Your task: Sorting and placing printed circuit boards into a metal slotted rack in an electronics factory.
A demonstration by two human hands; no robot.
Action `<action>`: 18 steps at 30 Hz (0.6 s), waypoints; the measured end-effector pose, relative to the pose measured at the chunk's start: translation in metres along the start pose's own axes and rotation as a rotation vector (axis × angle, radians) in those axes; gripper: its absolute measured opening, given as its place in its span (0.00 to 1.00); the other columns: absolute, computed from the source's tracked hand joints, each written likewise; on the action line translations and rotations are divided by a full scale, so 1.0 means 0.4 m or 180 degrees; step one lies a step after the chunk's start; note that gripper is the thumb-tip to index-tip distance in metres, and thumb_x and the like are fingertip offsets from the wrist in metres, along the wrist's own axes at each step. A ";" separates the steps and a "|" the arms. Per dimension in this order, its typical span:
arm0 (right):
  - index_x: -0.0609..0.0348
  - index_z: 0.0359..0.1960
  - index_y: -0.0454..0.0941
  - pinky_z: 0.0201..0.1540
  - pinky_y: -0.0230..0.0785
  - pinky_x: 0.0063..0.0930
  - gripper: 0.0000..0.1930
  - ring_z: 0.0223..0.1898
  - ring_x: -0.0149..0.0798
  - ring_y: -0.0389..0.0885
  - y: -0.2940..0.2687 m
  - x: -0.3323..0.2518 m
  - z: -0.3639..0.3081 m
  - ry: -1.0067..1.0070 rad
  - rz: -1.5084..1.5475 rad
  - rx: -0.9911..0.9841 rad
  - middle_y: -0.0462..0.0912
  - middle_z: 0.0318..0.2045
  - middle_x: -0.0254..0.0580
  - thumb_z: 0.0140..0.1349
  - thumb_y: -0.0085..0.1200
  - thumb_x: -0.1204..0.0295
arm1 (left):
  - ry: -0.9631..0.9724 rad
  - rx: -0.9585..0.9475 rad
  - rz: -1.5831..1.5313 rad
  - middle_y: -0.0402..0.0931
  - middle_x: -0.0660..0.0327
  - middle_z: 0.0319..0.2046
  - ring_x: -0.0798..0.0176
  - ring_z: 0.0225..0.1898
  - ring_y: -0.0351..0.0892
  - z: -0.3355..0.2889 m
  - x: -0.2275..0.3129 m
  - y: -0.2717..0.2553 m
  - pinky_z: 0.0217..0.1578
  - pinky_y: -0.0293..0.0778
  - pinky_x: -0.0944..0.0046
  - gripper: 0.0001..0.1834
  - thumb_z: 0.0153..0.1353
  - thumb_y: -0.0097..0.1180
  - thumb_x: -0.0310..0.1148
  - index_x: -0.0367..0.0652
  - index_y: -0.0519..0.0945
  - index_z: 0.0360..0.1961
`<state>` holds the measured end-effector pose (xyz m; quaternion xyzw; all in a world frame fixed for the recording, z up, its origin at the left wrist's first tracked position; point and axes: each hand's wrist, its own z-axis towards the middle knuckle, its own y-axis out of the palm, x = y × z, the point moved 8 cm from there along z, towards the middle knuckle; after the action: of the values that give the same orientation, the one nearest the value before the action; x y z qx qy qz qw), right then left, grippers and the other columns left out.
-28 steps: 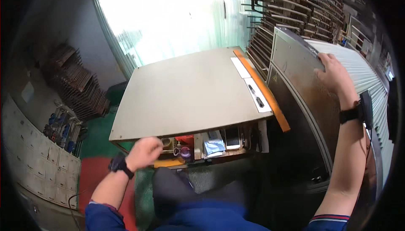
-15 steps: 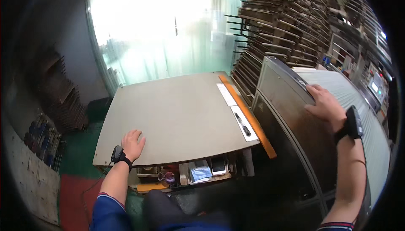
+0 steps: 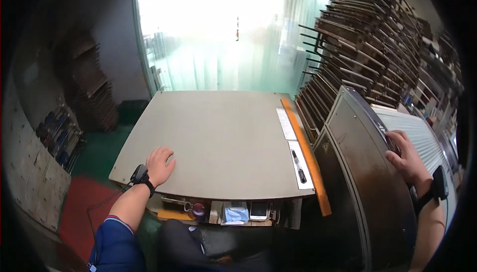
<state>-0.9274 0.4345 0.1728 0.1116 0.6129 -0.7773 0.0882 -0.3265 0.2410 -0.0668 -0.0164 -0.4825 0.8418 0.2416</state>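
My left hand rests near the front left of a grey tabletop, palm down with its fingers stretched out and nothing in it. Over at the right, my right hand lies on the dark top edge of a metal machine cabinet. Its fingers reach across the edge, the thumb is apart, and I see no object held. Along the table's right side lie a black pen on a white sheet, a second written sheet and an orange strip.
An open shelf under the tabletop holds a blue packet, a white phone and a purple cup. Tall stacked metal racks stand behind the cabinet. Beyond it runs a pale ribbed surface. A translucent strip curtain hangs at the back.
The view has turned, so the table, cabinet and racks appear farther right. My left hand stays on the tabletop; my right hand stays at the cabinet's top edge.
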 end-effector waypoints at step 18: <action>0.67 0.54 0.72 0.52 0.70 0.37 0.24 0.45 0.50 0.77 -0.005 -0.041 -0.014 0.0037 -0.0663 0.0143 0.75 0.50 0.51 0.54 0.58 0.73 | -0.0105 -0.0050 0.0061 0.77 0.55 0.50 0.47 0.53 0.73 -0.009 -0.018 0.021 0.54 0.69 0.49 0.16 0.57 0.59 0.36 0.44 0.79 0.46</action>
<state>-0.9119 0.4404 0.1782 0.0538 0.6042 -0.7951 0.0008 -0.3226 0.2373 -0.0769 -0.0091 -0.4928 0.8404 0.2254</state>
